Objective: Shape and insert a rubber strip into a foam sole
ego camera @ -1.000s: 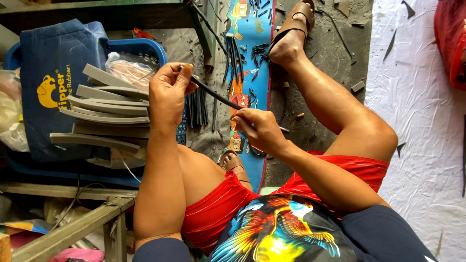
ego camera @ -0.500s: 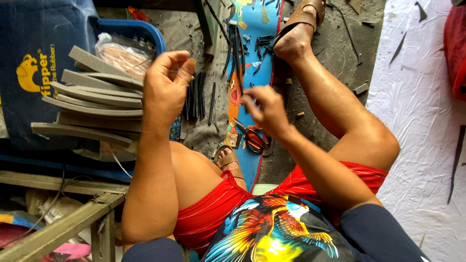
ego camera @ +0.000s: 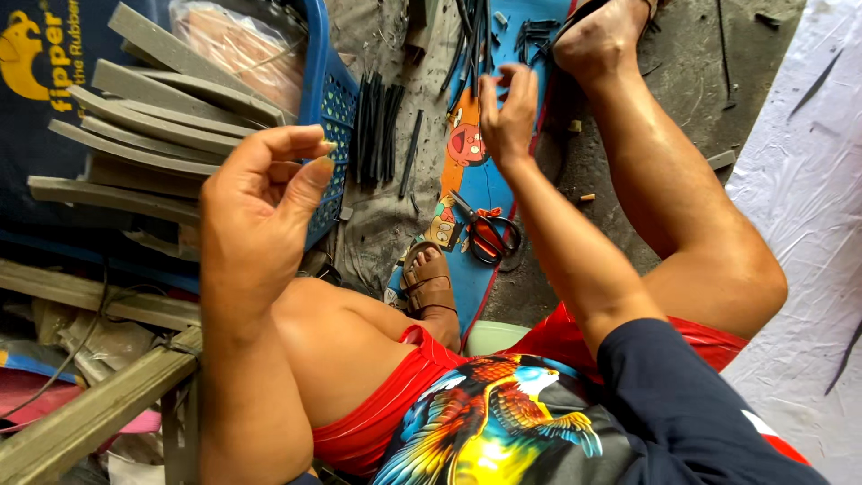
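Observation:
My left hand (ego camera: 256, 202) is raised in front of me with its fingers curled apart and nothing in it, close to the blue plastic basket (ego camera: 328, 117). My right hand (ego camera: 507, 108) reaches out over the blue cartoon-printed mat (ego camera: 462, 184), fingers spread, with nothing visible in it. A bundle of thin black strips (ego camera: 471, 36) lies on the mat just beyond its fingertips. More black strips (ego camera: 377, 135) lie side by side on the ground between the basket and the mat. Red-handled scissors (ego camera: 489, 235) rest on the mat below my right wrist.
Grey flat slats (ego camera: 153, 135) and a plastic bag (ego camera: 233, 54) fill the basket. My sandalled left foot (ego camera: 429, 286) rests on the mat; my right foot (ego camera: 602, 36) is stretched ahead. A white sheet (ego camera: 799, 180) covers the right. Wooden rails (ego camera: 90, 422) and clutter sit lower left.
A second ago both hands held a long black strip between them. The strip is no longer in my hands. My right hand has reached forward over the mat and the view has tilted down.

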